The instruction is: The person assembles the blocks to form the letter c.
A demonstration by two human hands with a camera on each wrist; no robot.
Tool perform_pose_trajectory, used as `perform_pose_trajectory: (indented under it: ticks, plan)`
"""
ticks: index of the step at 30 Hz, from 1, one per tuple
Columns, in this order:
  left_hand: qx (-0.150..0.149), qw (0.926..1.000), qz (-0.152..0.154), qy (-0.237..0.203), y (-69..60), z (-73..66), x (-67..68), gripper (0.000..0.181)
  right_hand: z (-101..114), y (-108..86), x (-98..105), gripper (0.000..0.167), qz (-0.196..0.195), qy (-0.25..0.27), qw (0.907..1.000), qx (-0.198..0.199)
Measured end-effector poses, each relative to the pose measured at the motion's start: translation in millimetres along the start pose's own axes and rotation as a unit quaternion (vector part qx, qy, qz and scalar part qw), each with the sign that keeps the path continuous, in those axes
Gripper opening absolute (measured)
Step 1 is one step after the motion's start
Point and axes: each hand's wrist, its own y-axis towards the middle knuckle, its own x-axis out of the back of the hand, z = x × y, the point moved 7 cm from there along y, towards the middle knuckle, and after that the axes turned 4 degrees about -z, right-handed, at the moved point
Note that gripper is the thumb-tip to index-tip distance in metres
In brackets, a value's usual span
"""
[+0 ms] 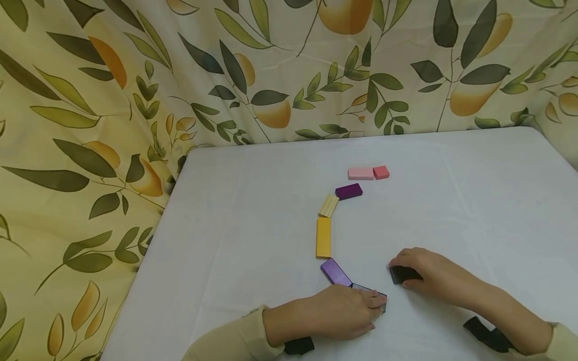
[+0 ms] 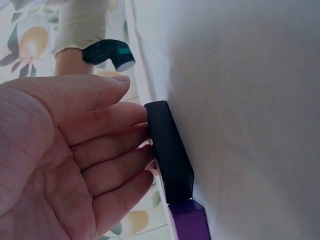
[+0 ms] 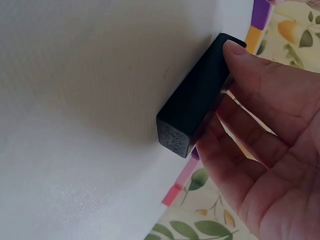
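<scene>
Well to the left of your left grip hangs a cream fabric (image 1: 122, 165) printed with leaves and orange fruit; it continues behind the white-covered desk (image 1: 239, 225). A cream sleeve (image 1: 235, 336) and a partly hidden dark band (image 1: 299, 346) show behind the left grip. Ahead of that grip, a curved row leads away from you: a flat yellow rectangular block (image 1: 323, 237), its far end meeting a pale cream grooved block (image 1: 328, 205), and, nearer the grip, a glossy purple rectangular block (image 1: 336, 272) at a slant. Your left grip (image 1: 340, 312) has its fingers extended and thumb apart, clamped on nothing; its fingertips touch a black rectangular block (image 2: 170, 150), lying end to end with the purple one. Farther ahead come a dark purple rectangular block (image 1: 348, 191) beside the cream one, a pale pink rectangular block (image 1: 360, 173), and a short red block (image 1: 381, 172) touching the pink. To their right and closer to you, your right grip (image 1: 431, 275) pinches a second black rectangular block (image 3: 197, 92) between thumb and fingers, apart from the row; I cannot tell whether it rests on the desk. A black wristband (image 1: 480, 333) sits behind the right grip.
</scene>
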Motion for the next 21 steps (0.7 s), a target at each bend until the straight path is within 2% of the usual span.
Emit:
perform_pose_trajectory:
  ticks: [12, 21]
  plan:
    - [-0.005, 0.9999, -0.01, 0.01, -1.5, -1.2, 1.7, 0.043, 10, -5.4, -5, 0.033, -0.003, 0.005, 0.9999, 0.012]
    - [0.002, 1.0, -0.001, 0.003, -0.8, -0.2, 0.3, 0.044, 15, -8.5, -9, 0.031, 0.013, 0.016, 0.9997, 0.009]
